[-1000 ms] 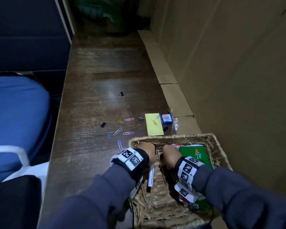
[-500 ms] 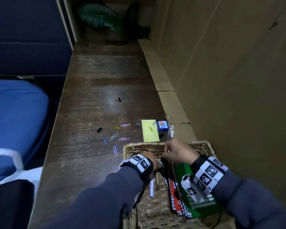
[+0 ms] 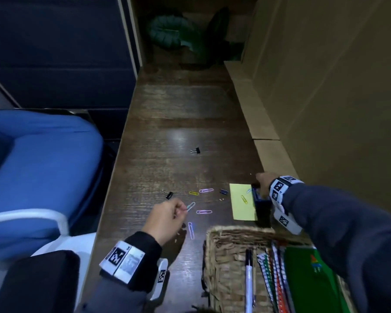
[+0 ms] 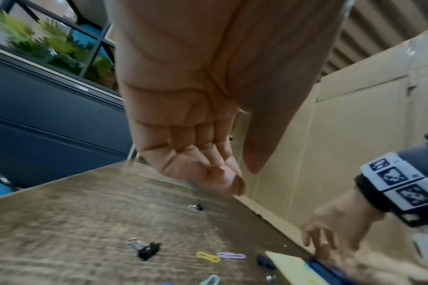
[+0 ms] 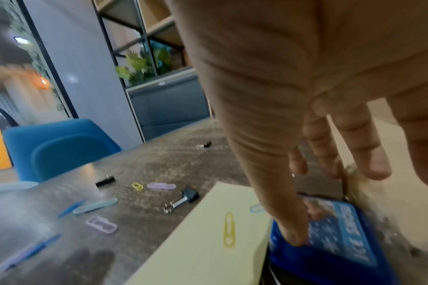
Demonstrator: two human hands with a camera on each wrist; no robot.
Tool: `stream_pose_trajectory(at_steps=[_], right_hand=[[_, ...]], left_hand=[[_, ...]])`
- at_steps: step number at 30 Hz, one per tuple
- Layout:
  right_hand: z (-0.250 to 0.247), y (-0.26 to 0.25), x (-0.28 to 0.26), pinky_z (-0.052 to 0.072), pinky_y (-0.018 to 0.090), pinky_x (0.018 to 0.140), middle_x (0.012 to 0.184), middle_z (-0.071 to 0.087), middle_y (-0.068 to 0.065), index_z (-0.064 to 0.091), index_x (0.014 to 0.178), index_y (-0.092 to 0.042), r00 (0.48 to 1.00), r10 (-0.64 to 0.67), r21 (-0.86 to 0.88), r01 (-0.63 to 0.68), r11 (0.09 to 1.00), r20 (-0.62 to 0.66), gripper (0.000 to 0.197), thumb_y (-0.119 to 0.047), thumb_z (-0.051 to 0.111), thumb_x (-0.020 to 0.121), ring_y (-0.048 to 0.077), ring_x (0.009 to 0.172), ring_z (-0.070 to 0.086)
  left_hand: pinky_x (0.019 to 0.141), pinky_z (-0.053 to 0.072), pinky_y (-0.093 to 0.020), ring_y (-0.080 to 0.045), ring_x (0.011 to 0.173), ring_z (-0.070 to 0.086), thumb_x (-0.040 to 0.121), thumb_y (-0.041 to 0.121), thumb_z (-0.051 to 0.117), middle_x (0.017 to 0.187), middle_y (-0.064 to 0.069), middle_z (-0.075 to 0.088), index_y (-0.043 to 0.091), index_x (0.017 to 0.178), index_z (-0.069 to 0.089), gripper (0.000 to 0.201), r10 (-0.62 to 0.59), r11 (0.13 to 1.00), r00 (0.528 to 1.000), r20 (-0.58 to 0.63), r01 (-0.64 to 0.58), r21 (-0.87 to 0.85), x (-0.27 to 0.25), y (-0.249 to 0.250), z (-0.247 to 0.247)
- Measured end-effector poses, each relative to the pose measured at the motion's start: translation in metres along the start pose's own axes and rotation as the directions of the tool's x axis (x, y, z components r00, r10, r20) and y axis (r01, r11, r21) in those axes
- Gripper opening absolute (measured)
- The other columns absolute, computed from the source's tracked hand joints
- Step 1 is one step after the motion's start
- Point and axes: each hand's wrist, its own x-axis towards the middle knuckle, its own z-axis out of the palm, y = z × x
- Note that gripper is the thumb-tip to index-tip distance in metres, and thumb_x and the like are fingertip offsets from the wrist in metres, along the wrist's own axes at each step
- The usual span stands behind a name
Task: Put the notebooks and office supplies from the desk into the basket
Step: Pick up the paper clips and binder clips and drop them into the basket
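The wicker basket [image 3: 226, 242] stands at the desk's near right and holds a pen [image 3: 248, 279], spiral notebooks [image 3: 274, 269] and a green notebook [image 3: 309, 274]. My right hand [image 3: 259, 185] grips a small blue box [image 5: 342, 231] beside the yellow sticky pad [image 3: 242, 208], thumb on its near edge, fingers on the far side. Just above a teal paper clip [image 3: 191, 206], my left hand [image 3: 182, 210] hovers with loosely curled fingers and holds nothing. Several coloured paper clips [image 3: 204, 211] and black binder clips [image 3: 169, 195] lie scattered on the desk.
A lone binder clip [image 3: 196, 150] lies farther up the desk. A cardboard wall [image 3: 325, 109] and its low ledge [image 3: 257, 114] run along the right. A blue chair [image 3: 43, 166] sits past the desk's left edge. A green plant [image 3: 167, 32] stands at the far end.
Both hands have come out of the basket. The left went left and forward over the paper clips; the right reached forward and took hold of the blue box.
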Motion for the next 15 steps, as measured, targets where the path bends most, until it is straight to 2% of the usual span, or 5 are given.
stream_pose_trajectory(at_steps=[3, 4, 8, 12, 15], right_hand=[[0.004, -0.008, 0.012, 0.052, 0.033, 0.082, 0.123, 0.059, 0.012, 0.05, 0.123, -0.013, 0.997, -0.01, -0.084, 0.017, 0.996, 0.076, 0.068, -0.029, 0.08, 0.064, 0.029, 0.109, 0.061], [0.005, -0.01, 0.017, 0.053, 0.032, 0.079, 0.121, 0.06, 0.011, 0.052, 0.119, -0.015, 0.995, -0.018, -0.107, 0.029, 0.994, 0.101, 0.067, -0.031, 0.081, 0.061, 0.028, 0.107, 0.062], [0.005, -0.013, 0.031, 0.057, 0.031, 0.078, 0.103, 0.069, 0.006, 0.063, 0.093, -0.016, 0.99, -0.036, -0.151, 0.057, 0.987, 0.138, 0.045, -0.035, 0.08, 0.056, 0.023, 0.091, 0.068], [-0.017, -0.01, 0.008, 0.047, 0.028, 0.057, 0.082, 0.063, 0.007, 0.063, 0.084, -0.009, 0.996, -0.006, 0.006, 0.006, 1.0, 0.091, 0.036, -0.032, 0.079, 0.061, 0.024, 0.073, 0.062], [-0.046, -0.007, -0.021, 0.044, 0.027, 0.056, 0.082, 0.061, 0.006, 0.063, 0.094, -0.006, 0.999, 0.03, 0.2, -0.035, 0.979, 0.032, 0.05, -0.04, 0.08, 0.062, 0.022, 0.072, 0.057]], left_hand=[[0.062, 0.039, -0.018, -0.003, 0.061, 0.053, 0.089, 0.012, 0.056, 0.071, 0.01, 0.059, 0.027, 0.082, 0.054, 0.016, -0.061, 0.998, 0.998, -0.014, 0.061, 0.014, 0.01, -0.027, -0.004], [0.063, 0.04, -0.019, -0.005, 0.061, 0.053, 0.089, 0.011, 0.056, 0.07, 0.01, 0.058, 0.026, 0.081, 0.054, 0.017, -0.072, 0.997, 0.997, -0.023, 0.073, 0.012, 0.012, -0.033, -0.003], [0.073, 0.044, -0.023, -0.02, 0.076, 0.062, 0.087, 0.011, 0.057, 0.076, 0.001, 0.063, 0.023, 0.083, 0.058, 0.012, -0.105, 0.994, 0.994, 0.007, 0.105, 0.017, 0.025, -0.043, 0.007], [0.079, 0.047, -0.025, -0.023, 0.093, 0.066, 0.089, 0.014, 0.054, 0.092, -0.006, 0.071, 0.014, 0.099, 0.065, 0.015, -0.049, 0.992, 0.993, 0.106, 0.036, 0.12, 0.049, -0.031, 0.022], [0.087, 0.049, -0.03, -0.026, 0.101, 0.064, 0.089, 0.017, 0.052, 0.104, -0.008, 0.071, 0.013, 0.103, 0.064, 0.019, 0.037, 0.979, 0.976, 0.213, -0.078, 0.191, 0.079, -0.009, 0.036]])
